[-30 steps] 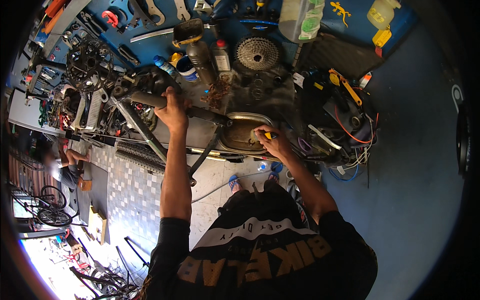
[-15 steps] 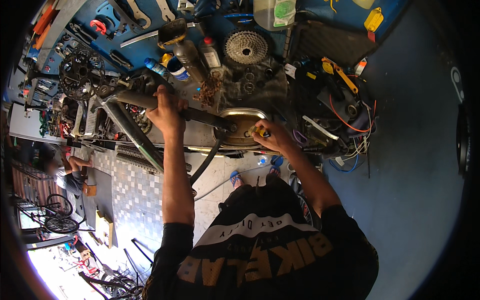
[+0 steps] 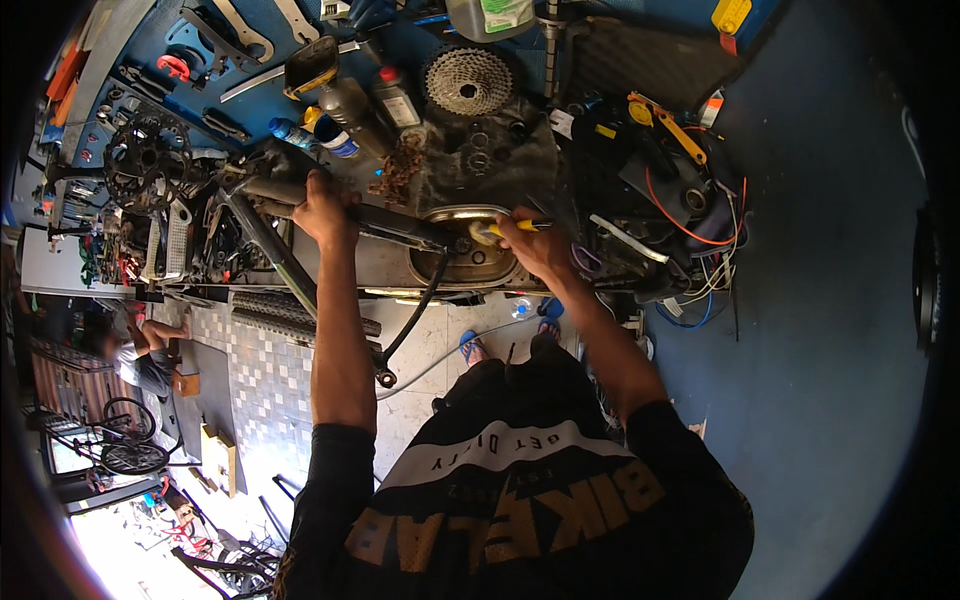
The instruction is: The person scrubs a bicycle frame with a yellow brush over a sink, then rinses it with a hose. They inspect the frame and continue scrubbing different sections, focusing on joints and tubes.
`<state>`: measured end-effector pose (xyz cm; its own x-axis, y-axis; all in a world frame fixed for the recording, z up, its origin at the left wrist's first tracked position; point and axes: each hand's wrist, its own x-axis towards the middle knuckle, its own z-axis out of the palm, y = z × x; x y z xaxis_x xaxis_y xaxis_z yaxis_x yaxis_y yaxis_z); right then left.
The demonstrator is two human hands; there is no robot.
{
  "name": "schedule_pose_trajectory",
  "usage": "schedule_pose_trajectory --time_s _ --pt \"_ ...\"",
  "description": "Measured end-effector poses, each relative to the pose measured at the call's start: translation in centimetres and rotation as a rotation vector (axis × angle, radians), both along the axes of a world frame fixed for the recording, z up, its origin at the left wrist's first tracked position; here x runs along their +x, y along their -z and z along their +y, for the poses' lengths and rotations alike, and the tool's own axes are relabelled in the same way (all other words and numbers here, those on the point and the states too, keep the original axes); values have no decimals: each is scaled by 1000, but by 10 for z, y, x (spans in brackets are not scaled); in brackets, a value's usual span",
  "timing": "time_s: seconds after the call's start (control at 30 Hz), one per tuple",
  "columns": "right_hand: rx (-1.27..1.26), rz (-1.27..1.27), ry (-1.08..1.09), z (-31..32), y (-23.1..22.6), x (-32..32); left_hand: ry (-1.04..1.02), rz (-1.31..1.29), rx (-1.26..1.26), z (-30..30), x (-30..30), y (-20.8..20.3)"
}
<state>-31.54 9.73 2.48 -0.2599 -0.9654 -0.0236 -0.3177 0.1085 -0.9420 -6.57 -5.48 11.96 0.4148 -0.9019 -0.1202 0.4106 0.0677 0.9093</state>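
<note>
My left hand [image 3: 326, 210] is closed round a dark tube of a bicycle frame [image 3: 395, 226], which lies slantwise over the bench. The tube's end reaches over an oval metal tray [image 3: 492, 276] with brownish liquid in it. Between the fingers of my right hand [image 3: 535, 246] is a small brush [image 3: 522, 227] with a yellow and black handle. Its pale bristles point left, above the tray and close to the tube's end; whether they touch it I cannot tell. Another thin dark tube [image 3: 428, 305] of the frame hangs down past the bench edge.
A large cassette [image 3: 468, 81] lies on a dark cloth behind the tray. A rusty chain [image 3: 402, 163], bottles [image 3: 397, 97] and a crankset [image 3: 148, 160] stand left of it. Cables and an orange-handled tool [image 3: 680, 138] crowd the right. Another person [image 3: 150, 355] sits far left.
My right hand has lifted the brush from low in the tray toward the tube's end, and more of its handle shows. My left hand keeps its grip on the frame. The view has shifted slightly.
</note>
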Motion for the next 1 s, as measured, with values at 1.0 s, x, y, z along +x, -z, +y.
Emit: schedule_pose_trajectory --time_s 1.0 --pt "-100 12 129 1 -7 40 -158 -8 -107 25 -4 5"
